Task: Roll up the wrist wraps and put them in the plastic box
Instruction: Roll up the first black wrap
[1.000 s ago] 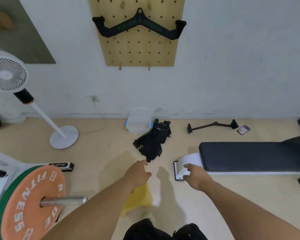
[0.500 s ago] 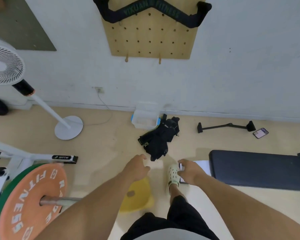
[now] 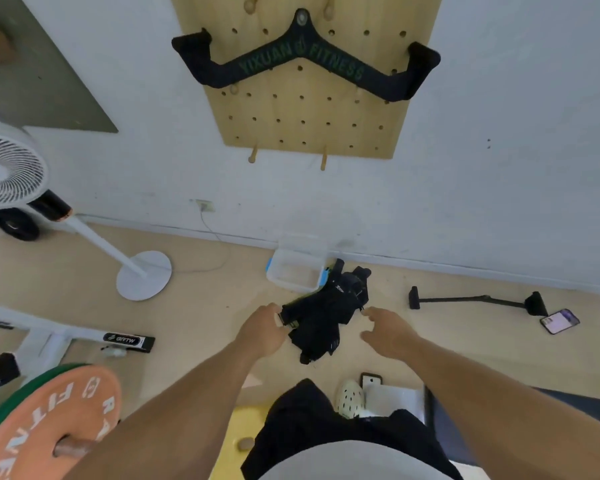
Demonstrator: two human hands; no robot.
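Wraps-wise, basically nothing's done yet. The wrist wraps (image 3: 326,315) are one tangled black heap on the floor, right beside the plastic box (image 3: 296,271), which looks empty. Left hand (image 3: 263,330) is at the pile's edge, can't tell if its fingers have actually grabbed anything. Right hand (image 3: 386,330) hovers nearby, loosely curled, holding nothing. All the rolling and boxing is left.

You see a pegboard (image 3: 302,126) holding a black handle bar (image 3: 305,60), a white fan (image 3: 11,168) left, an orange weight plate (image 3: 45,420), a phone (image 3: 560,321) right, and a bench (image 3: 568,407).
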